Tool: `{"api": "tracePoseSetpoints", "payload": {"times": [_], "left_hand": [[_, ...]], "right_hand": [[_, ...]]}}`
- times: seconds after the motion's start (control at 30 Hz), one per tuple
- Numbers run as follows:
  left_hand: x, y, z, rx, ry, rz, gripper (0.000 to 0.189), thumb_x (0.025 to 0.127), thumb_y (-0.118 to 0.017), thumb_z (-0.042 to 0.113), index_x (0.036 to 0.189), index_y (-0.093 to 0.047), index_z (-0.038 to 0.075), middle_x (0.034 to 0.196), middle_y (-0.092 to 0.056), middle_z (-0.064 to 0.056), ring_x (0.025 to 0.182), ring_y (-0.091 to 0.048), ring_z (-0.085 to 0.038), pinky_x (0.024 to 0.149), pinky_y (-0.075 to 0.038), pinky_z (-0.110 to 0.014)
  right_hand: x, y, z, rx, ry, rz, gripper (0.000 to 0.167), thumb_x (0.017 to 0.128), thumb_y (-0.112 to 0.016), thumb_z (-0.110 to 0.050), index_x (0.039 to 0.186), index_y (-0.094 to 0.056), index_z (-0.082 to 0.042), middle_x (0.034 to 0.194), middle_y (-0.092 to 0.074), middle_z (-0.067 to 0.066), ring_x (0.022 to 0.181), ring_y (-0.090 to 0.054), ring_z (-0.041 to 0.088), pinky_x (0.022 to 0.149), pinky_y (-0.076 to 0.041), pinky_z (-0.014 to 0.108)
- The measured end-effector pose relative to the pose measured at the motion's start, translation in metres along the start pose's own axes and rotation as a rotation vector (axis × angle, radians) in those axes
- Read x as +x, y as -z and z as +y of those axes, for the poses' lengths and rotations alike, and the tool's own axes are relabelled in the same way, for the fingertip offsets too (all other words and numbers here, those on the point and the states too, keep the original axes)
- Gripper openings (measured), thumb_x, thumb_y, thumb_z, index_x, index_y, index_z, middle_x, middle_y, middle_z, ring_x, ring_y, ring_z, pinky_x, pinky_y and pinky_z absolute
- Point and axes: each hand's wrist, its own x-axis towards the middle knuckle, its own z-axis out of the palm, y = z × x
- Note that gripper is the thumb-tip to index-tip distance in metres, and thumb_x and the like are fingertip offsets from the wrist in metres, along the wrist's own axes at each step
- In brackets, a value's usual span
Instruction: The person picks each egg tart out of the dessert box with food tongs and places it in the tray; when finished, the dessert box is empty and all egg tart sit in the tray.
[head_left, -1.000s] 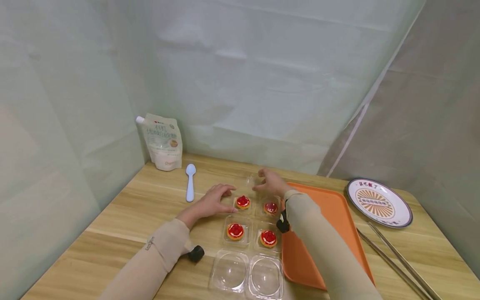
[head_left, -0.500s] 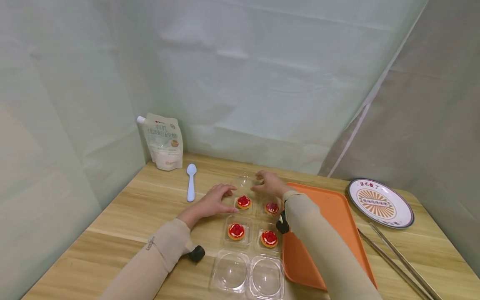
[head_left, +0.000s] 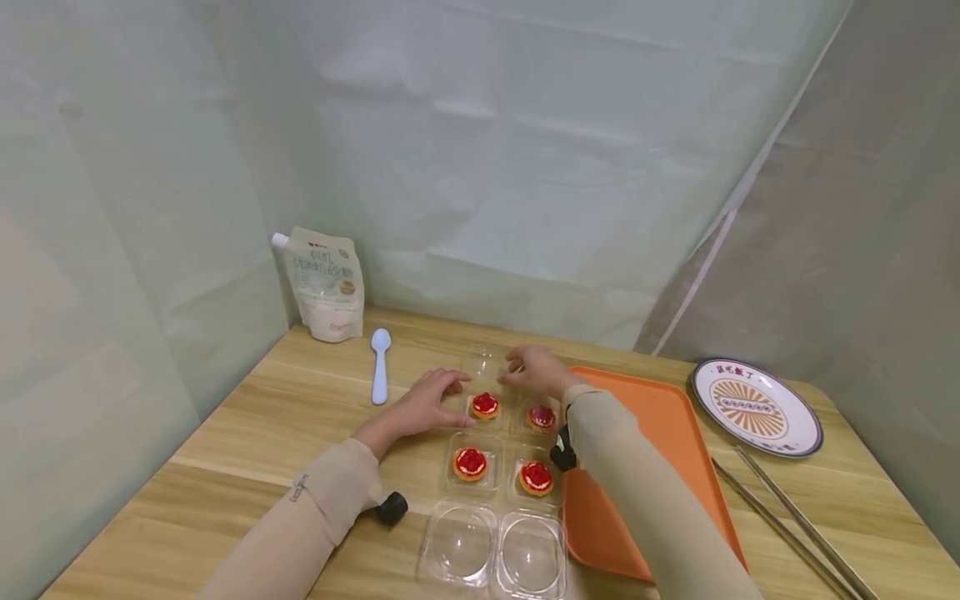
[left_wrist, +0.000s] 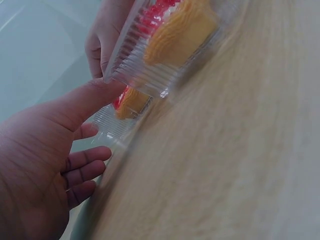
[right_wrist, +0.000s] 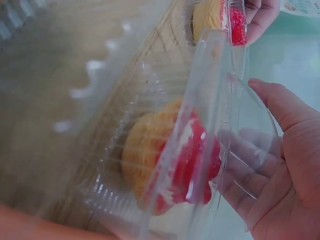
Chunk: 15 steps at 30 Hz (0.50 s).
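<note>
In the head view, several clear plastic boxes each hold a red-topped tart. The far left tart (head_left: 485, 406) sits in an uncovered box, whose clear lid (head_left: 481, 363) lies folded back behind it. Beside this box is my left hand (head_left: 429, 402), with thumb near its front corner and fingers bent loosely along the left side. My right hand (head_left: 542, 371) is behind the far right tart (head_left: 542, 417), which is under a domed lid. Its thumb and fingertips are right at the folded-back lid's right edge. In the right wrist view, some right-hand fingers (right_wrist: 245, 165) show through clear plastic.
Two tarts (head_left: 470, 464) lie in boxes nearer me, their clear lids (head_left: 461, 542) flat toward me. An orange tray (head_left: 675, 433) stands at right, beyond it a patterned plate (head_left: 757, 408) and metal tongs (head_left: 795, 521). At left are a blue spoon (head_left: 380, 367) and a spouted pouch (head_left: 326, 283).
The right hand has drawn slightly toward me, its fingertips moving a little left. The far left box's clear lid has shifted left. The left hand stays in place.
</note>
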Motion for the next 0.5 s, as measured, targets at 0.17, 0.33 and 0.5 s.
{"api": "tracePoseSetpoints", "payload": {"times": [0.17, 0.33, 0.5], "left_hand": [[0.004, -0.002, 0.0, 0.004, -0.01, -0.003, 0.074, 0.076, -0.079, 0.042, 0.135, -0.05, 0.009, 0.119, -0.06, -0.01, 0.116, -0.051, -0.027, 0.104, -0.037, -0.05], [0.001, -0.002, -0.001, -0.004, 0.004, -0.005, 0.076, 0.075, -0.08, 0.041, 0.137, -0.049, 0.01, 0.12, -0.06, -0.01, 0.116, -0.052, -0.027, 0.102, -0.042, -0.048], [-0.001, 0.001, 0.001, -0.004, -0.003, -0.001, 0.08, 0.075, -0.08, 0.042, 0.139, -0.046, 0.009, 0.125, -0.06, -0.012, 0.119, -0.053, -0.029, 0.103, -0.042, -0.05]], "right_hand": [[-0.005, 0.004, 0.0, -0.005, -0.021, 0.009, 0.05, 0.089, -0.068, -0.026, 0.128, -0.056, 0.002, 0.117, -0.068, 0.017, 0.108, -0.064, 0.029, 0.095, -0.052, 0.041], [-0.006, 0.006, -0.001, -0.036, 0.011, 0.011, 0.05, 0.089, -0.067, -0.027, 0.128, -0.056, 0.004, 0.117, -0.068, 0.019, 0.109, -0.064, 0.03, 0.096, -0.051, 0.041], [-0.009, 0.011, -0.002, -0.028, 0.038, 0.041, 0.052, 0.089, -0.067, -0.026, 0.129, -0.054, 0.005, 0.125, -0.063, 0.022, 0.113, -0.061, 0.034, 0.099, -0.049, 0.044]]}}
